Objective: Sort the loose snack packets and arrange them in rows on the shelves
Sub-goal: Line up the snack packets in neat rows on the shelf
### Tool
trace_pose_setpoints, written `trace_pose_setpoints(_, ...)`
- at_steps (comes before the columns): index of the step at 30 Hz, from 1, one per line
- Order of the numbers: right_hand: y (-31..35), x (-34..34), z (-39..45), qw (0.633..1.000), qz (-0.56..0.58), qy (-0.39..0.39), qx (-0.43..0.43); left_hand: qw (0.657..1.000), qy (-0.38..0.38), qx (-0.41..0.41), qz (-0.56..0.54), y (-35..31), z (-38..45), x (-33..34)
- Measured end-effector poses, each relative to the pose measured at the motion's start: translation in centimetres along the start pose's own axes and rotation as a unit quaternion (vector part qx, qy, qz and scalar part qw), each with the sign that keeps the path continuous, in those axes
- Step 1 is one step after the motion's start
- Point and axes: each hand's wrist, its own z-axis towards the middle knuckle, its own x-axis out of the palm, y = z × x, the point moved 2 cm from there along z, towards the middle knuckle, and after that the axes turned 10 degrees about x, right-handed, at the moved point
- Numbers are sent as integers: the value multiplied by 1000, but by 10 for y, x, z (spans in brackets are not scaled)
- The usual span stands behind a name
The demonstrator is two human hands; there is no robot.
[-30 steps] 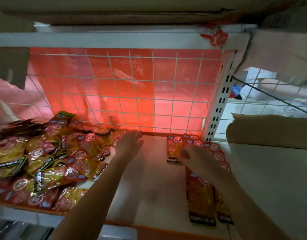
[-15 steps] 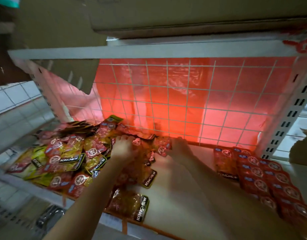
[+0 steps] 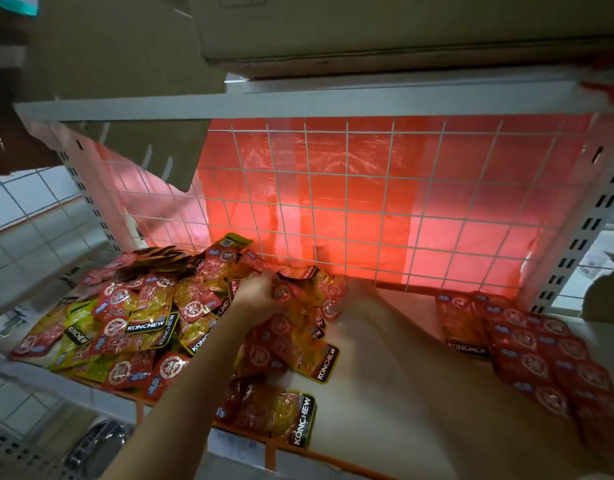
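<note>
A loose heap of red and yellow snack packets (image 3: 132,317) covers the left half of the white shelf (image 3: 378,393). My left hand (image 3: 258,294) is at the heap's back right, fingers curled around a red packet (image 3: 284,292). My right hand (image 3: 359,294) rests at the heap's right edge near the wire back; it is blurred, and its grip is unclear. A tidy overlapping row of red packets (image 3: 537,351) runs front to back along the shelf's right side. One packet (image 3: 281,415) lies alone near the front edge.
A white wire grid (image 3: 367,188) with red plastic behind it closes the back. Cardboard boxes (image 3: 367,29) sit on the shelf above, and a cardboard flap (image 3: 160,150) hangs down at upper left. Slotted uprights (image 3: 582,230) stand at the right. A lower shelf shows at bottom left.
My right hand left the tidy row on the right and moved to the loose heap. My left hand went deeper into the heap and closed on a packet. The camera swung left.
</note>
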Motion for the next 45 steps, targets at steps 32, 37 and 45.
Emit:
trace_pose_setpoints(32, -47, -17, -100, 602, 773, 148, 131, 716, -34, -86, -691, -44, -45, 21)
trace_pose_setpoints(37, -54, -15, -98, 615, 760, 136, 157, 705, 16, -83, -704, -53, -53, 27)
trace_pose_setpoints(45, -68, -19, -100, 625, 760, 121, 132, 686, -12, -93, -722, -61, -47, 31)
